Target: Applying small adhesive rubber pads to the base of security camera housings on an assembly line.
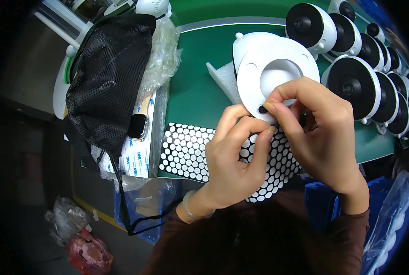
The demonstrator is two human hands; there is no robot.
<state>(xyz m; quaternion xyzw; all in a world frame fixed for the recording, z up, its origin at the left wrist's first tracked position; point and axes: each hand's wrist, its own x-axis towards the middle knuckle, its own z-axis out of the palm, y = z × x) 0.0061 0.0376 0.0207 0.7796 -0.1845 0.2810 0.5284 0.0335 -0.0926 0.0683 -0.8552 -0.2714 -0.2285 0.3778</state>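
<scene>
A round white plastic housing (259, 68) with a circular recess lies base-up on the green table (195, 87). My right hand (323, 137) grips its near edge, thumb and forefinger pinched next to a small dark spot on the rim. My left hand (234, 156) is beside it, fingertips curled and touching the right thumb over a black sheet of white round stickers (186, 151). Whether a sticker sits between the fingers is hidden.
A row of white round units with black fronts (356, 85) lines the right side. A black mesh bag (110, 73), a smartwatch (138, 126) and plastic wrapping lie left. A foam piece (223, 78) sits behind the housing. Blue bins (321, 201) stand below the table edge.
</scene>
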